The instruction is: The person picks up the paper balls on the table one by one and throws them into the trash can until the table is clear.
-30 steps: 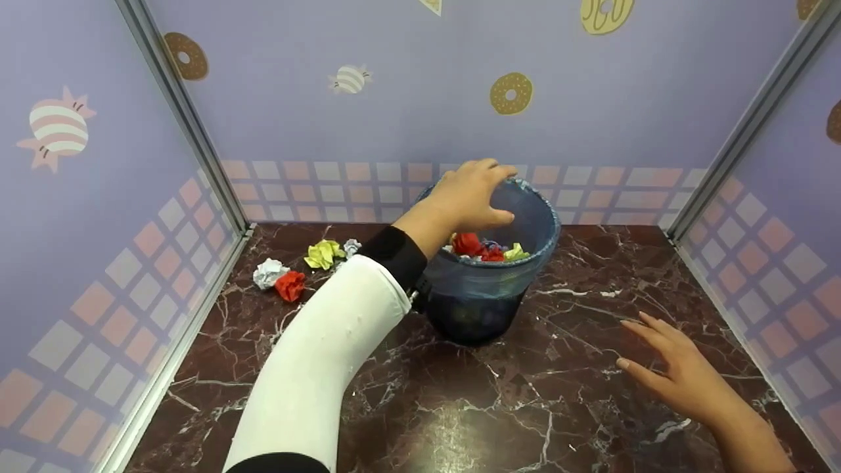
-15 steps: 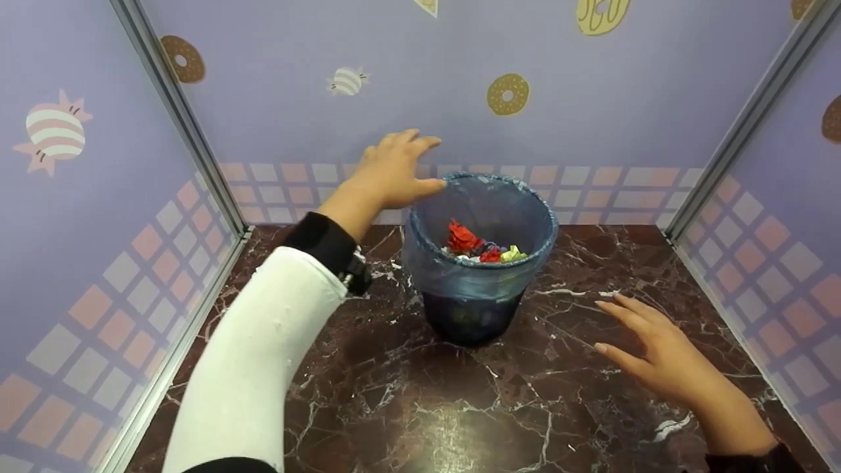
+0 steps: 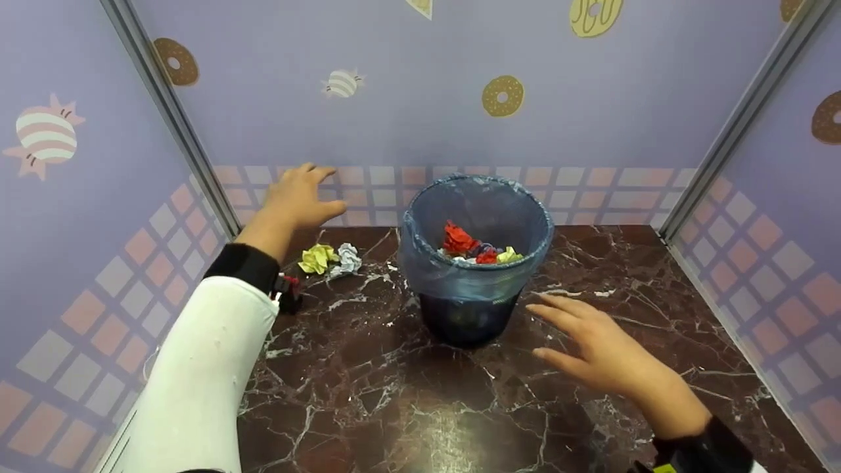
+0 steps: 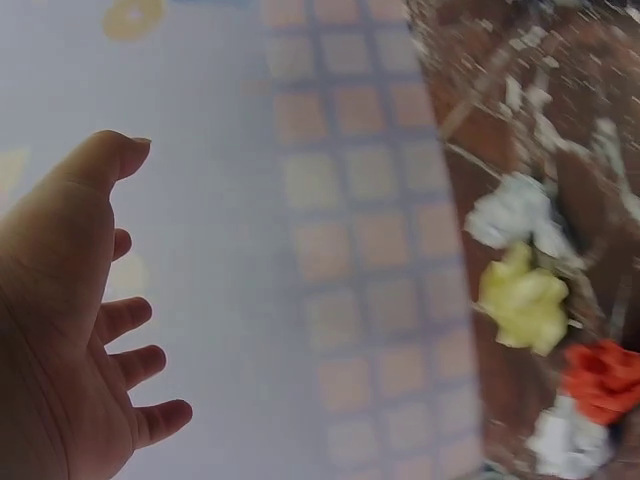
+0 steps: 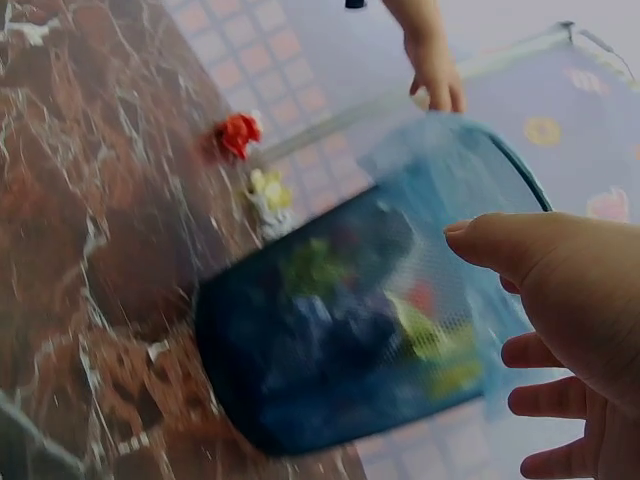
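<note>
My left hand (image 3: 294, 197) is raised over the back left of the table, fingers spread, holding nothing. Near it on the table are a crumpled yellow paper ball (image 3: 318, 259) and a white paper ball (image 3: 348, 259). The left wrist view also shows a red paper ball (image 4: 602, 380) and another white ball (image 4: 568, 440); in the head view my left arm covers these. My right hand (image 3: 594, 341) hovers right of the trash bin (image 3: 468, 318), fingers extended and empty. The dark mesh bin has a blue liner bag (image 3: 473, 286) and holds several paper balls, including a red one (image 3: 458, 239).
The dark red marbled tabletop (image 3: 420, 407) is enclosed by purple printed panels (image 3: 420, 125) at the back and both sides. Grey metal posts (image 3: 172, 118) mark the corners. Small white scraps lie near the bin.
My left hand has moved left from over the bin to above the loose paper balls. My right hand has shifted left, closer to the bin.
</note>
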